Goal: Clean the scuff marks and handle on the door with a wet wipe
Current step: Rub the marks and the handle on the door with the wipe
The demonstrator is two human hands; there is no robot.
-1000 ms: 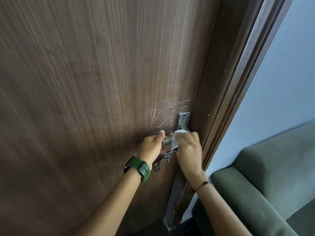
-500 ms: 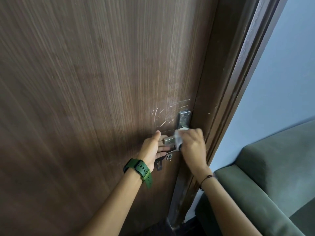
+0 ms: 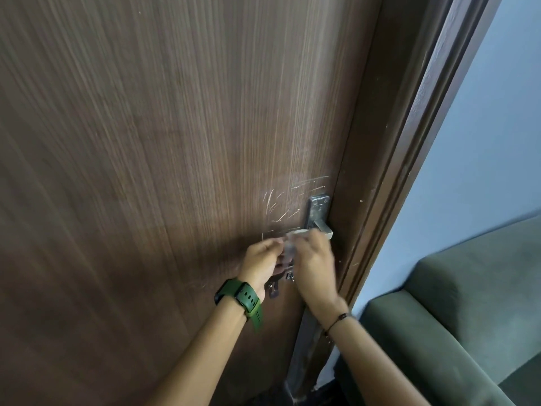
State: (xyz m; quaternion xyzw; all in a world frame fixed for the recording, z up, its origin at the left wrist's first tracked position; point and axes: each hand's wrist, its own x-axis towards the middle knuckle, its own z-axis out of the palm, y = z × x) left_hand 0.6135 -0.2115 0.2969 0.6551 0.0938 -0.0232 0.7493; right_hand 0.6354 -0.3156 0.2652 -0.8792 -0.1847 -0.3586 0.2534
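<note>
A dark brown wooden door [image 3: 164, 171] fills most of the view. Pale scuff marks [image 3: 288, 200] streak it just left of the metal handle plate [image 3: 317, 209]. The lever handle [image 3: 323, 228] sticks out at the plate's lower end, mostly covered by my hands. My right hand [image 3: 317, 265] is closed around a white wet wipe [image 3: 294, 240], pressing it on the lever. My left hand [image 3: 262, 260], with a green watch on the wrist, grips the lever's free end beside the wipe. A key [image 3: 273, 288] hangs below the hands.
The brown door frame [image 3: 409, 159] runs down the right of the door, with a pale blue wall [image 3: 483, 142] beyond. A dark green sofa [image 3: 456, 315] stands at the lower right, close to my right forearm.
My right hand has slid the wipe leftward along the lever towards my left hand, uncovering the lever's base at the plate. My left hand stays on the lever's end.
</note>
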